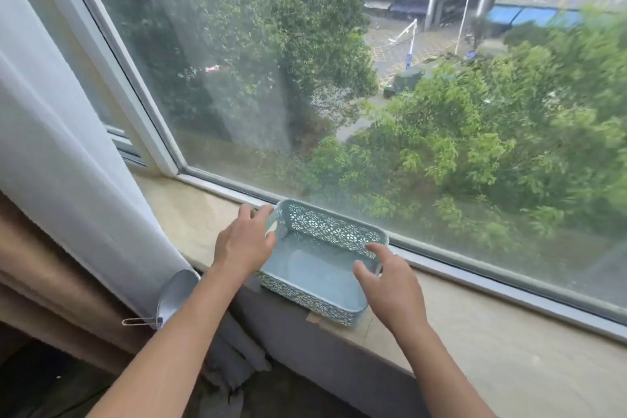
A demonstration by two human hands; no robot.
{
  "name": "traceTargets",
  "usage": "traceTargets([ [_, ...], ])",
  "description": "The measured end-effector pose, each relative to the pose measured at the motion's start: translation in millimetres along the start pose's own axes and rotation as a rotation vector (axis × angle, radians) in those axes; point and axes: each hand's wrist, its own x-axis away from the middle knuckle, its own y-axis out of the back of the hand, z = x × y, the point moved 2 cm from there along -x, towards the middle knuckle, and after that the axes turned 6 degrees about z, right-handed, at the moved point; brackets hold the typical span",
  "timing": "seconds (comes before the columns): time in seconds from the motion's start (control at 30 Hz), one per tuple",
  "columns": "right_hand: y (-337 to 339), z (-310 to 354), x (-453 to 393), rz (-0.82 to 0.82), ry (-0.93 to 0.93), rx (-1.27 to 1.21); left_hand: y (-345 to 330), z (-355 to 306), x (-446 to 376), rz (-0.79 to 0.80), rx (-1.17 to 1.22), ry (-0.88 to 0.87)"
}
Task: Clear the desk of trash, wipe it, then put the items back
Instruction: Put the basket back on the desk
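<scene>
An empty light-blue plastic basket (315, 268) with lacy perforated walls sits on the beige window sill (492, 343), close to the window glass, with its near corner slightly over the sill's front edge. My left hand (244, 244) wraps over the basket's left end, fingers curled around the rim there. At the basket's right end, my right hand (390, 282) has its thumb inside the wall and its fingers over the rim. The desk itself is out of view.
The large window pane (339, 95) and its frame run right behind the basket. A white curtain (68, 163) and a beige one (40, 299) hang at the left. A metal strainer (176, 295) sits by the curtain, and grey cloth (234, 360) hangs below the sill.
</scene>
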Motion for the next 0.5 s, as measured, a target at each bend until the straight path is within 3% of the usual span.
traceTargets([
  [0.27,-4.3,5.6,3.0,-0.280,-0.157,-0.247,-8.9,12.6,-40.4,0.229,0.562,-0.054],
  [0.4,11.0,-9.2,26.7,-0.429,-0.203,-0.434,-8.2,-18.0,-28.4,0.346,0.815,-0.095],
  [0.5,31.8,-27.7,59.4,-0.537,-0.217,-0.510,-7.7,-56.7,-13.0,0.394,0.874,-0.180],
])
